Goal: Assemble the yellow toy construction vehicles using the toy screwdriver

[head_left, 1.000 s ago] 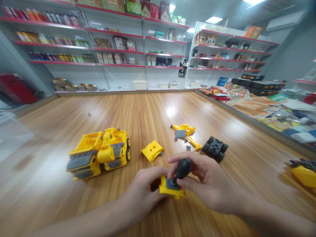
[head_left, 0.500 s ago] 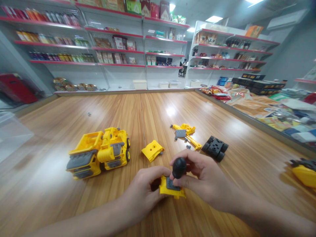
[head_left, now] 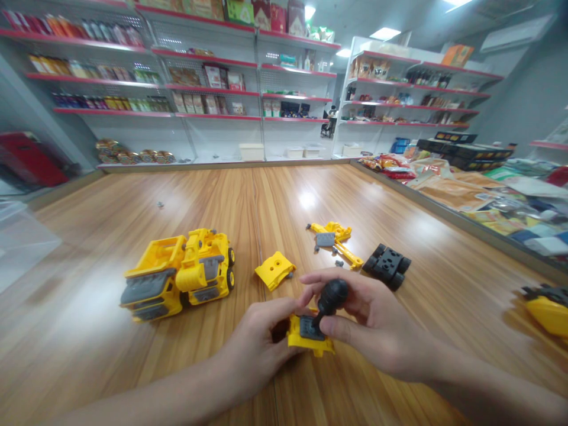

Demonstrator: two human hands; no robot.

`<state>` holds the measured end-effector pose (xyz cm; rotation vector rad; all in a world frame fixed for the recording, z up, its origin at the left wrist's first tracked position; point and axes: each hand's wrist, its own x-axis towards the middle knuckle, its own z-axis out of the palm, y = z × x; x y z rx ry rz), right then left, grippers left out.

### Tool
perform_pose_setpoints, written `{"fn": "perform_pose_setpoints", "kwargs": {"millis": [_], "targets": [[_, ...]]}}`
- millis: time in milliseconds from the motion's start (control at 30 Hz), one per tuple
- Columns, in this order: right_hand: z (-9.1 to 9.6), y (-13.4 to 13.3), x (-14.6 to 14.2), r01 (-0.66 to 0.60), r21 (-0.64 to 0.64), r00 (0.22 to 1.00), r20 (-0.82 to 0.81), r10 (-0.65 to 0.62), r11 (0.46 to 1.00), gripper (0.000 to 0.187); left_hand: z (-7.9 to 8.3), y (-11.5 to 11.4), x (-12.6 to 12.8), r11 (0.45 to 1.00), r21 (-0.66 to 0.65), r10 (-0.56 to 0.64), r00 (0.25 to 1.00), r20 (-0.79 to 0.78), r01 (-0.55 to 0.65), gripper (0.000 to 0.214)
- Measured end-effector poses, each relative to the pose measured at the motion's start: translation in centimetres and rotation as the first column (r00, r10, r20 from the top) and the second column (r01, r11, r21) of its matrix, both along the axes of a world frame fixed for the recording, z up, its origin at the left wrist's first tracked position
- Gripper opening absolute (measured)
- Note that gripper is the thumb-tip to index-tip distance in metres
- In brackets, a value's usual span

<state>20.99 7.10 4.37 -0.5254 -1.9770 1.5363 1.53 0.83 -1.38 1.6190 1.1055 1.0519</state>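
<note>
My left hand point(head_left: 261, 343) grips a small yellow toy part point(head_left: 306, 338) with a grey insert, held just above the wooden table point(head_left: 186, 201). My right hand point(head_left: 373, 322) is closed round a black toy screwdriver point(head_left: 331, 297) whose tip rests in the grey insert. Just beyond my hands lie a loose yellow plate with holes point(head_left: 274, 270), a yellow arm piece with a grey block point(head_left: 332, 236) and a black wheeled chassis point(head_left: 387, 266). A yellow toy truck point(head_left: 177, 275) stands to the left.
Another yellow and black toy point(head_left: 548, 307) lies at the right edge. A clear plastic box point(head_left: 20, 239) is at the far left. Shop shelves point(head_left: 213, 89) line the back, and packaged goods point(head_left: 488, 189) cover the counter on the right.
The screwdriver's handle tilted upright half a second ago and now leans right again, as my right hand turns it. The left hand and the yellow part have stayed in place.
</note>
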Motion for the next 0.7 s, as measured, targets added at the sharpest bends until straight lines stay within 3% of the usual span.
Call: {"fn": "perform_pose_setpoints", "kwargs": {"millis": [233, 700], "targets": [[-0.08, 0.09, -0.15, 0.008, -0.012, 0.999, 0.034, -0.007, 1.0, 0.033, 0.26, -0.13, 0.0, 0.999, 0.038, 0.024, 0.994, -0.107, -0.02, 0.017], [-0.69, 0.18, -0.74, 0.101, -0.033, 0.984, 0.149, -0.095, 0.994, 0.021, 0.53, -0.04, 0.09, 0.994, 0.104, 0.029, 0.993, -0.112, -0.017, 0.017]]}}
